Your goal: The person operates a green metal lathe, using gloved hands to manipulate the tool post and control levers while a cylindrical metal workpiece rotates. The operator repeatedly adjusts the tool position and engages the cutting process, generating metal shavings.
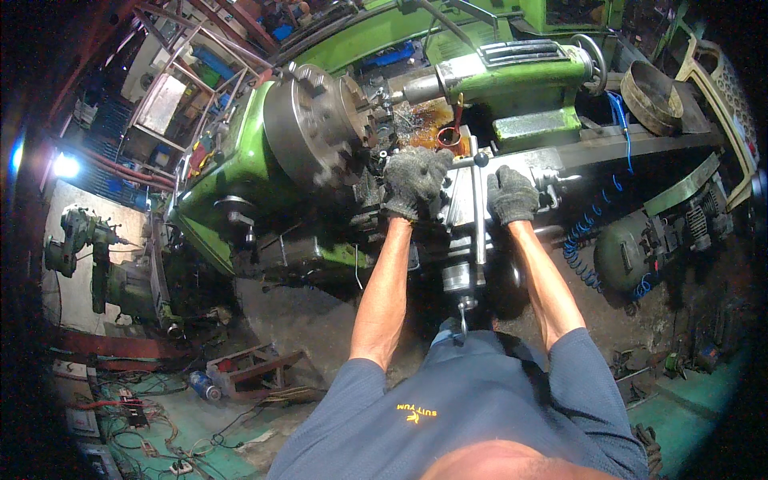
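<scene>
My left hand (414, 182), in a dark grey knitted glove, is closed beside the lathe's tool post. Its fingers curl around something that I cannot make out, next to the left end of a short lever with a dark knob (482, 159). To the right, my right hand (513, 195), gloved alike, bends its fingers over the carriage, and what lies under them is hidden. Between the hands a long metal bar (479, 216) runs toward me. Left of my left hand is the big lathe chuck (308, 124). A red-brown pot with a brush handle (450, 136) stands just beyond the hands.
A green tailstock (520, 80) with a handwheel (590, 64) is at the back right. Metal chips (412, 120) lie near the chuck. A coiled blue hose (588, 232) hangs at the right by a tank (628, 256). Cables (160, 440) and a blue can (204, 386) are on the floor.
</scene>
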Available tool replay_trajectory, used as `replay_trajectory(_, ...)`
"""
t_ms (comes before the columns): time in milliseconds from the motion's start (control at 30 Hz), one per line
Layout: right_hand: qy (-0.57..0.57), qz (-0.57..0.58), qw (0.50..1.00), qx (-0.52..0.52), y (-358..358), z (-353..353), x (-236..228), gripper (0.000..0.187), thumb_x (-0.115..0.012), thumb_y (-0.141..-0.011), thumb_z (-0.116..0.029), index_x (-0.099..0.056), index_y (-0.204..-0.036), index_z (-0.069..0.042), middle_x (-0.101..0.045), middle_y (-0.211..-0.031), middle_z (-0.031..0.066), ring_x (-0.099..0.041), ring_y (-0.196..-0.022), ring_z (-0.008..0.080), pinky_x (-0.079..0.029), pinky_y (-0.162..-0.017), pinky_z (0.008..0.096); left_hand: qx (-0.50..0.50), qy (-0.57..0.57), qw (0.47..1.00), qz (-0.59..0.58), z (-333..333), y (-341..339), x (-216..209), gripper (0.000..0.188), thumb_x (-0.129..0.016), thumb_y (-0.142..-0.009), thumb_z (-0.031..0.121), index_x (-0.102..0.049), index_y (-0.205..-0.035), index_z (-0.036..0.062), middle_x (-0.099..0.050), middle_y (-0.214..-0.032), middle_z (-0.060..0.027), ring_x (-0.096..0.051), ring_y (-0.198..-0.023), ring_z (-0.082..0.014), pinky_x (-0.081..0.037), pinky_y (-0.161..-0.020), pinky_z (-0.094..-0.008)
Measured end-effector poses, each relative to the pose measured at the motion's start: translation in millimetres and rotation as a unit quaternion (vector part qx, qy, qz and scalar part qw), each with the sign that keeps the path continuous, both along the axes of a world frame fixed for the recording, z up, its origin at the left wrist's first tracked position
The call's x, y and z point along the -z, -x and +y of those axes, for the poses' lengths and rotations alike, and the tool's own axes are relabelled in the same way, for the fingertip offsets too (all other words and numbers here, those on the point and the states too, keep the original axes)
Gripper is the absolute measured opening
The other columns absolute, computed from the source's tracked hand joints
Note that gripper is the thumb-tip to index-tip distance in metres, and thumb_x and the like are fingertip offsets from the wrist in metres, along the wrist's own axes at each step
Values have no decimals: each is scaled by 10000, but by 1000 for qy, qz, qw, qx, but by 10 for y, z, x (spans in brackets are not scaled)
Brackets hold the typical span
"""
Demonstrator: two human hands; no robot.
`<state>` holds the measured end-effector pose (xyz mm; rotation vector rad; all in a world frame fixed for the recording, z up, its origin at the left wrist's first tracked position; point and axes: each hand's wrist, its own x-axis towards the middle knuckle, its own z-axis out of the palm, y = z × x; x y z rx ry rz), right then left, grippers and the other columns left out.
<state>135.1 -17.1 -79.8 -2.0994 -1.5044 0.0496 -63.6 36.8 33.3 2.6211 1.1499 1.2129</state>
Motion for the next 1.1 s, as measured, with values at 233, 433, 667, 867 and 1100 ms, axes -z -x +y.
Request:
replay_trajectory(233,3,3,1000,-1,0,1,7,290,-580,-923,-359,-640,-886,-79,-682,-853,186,-674,-835,397,-526,-739,535,-4,7,1000,-20,-16,38,40,373,-613,-910,371,-669,-690,75,-614,-686,-175,-603,-684,-388,-434,-618,-501)
replay_trajectory(433,-6,3,1000,-2,-12,-6,16,291,-575,-921,-368,-639,-893,-86,-680,-861,184,-671,-842,397,-525,-745,533,-8,6,999,-33,0,54,87,366,-613,-909,366,-671,-694,75,-616,-688,-175,-604,-686,-387,-435,-619,-499)
replay_trajectory(667,4,-2,1000,-1,-3,-6,-3,289,-566,-924,-364,-640,-905,-85,-684,-867,183,-674,-844,392,-527,-747,534,-12,6,999,-44,5,71,102,359,-614,-908,361,-674,-699,75,-617,-692,-174,-605,-689,-386,-437,-620,-497)
replay_trajectory(867,12,-1,1000,-1,11,-15,-33,288,-570,-923,-364,-640,-914,-85,-685,-869,188,-675,-849,392,-527,-750,535,-8,7,999,-47,6,53,92,353,-614,-907,356,-676,-703,75,-619,-694,-173,-606,-691,-385,-438,-621,-496)
replay_trajectory(1100,1,-3,1000,3,5,0,3,287,-581,-918,-364,-642,-906,-84,-685,-867,187,-676,-851,391,-525,-754,535,-6,11,999,-51,-4,52,87,346,-615,-906,350,-678,-708,75,-621,-698,-172,-607,-694,-383,-440,-622,-494)
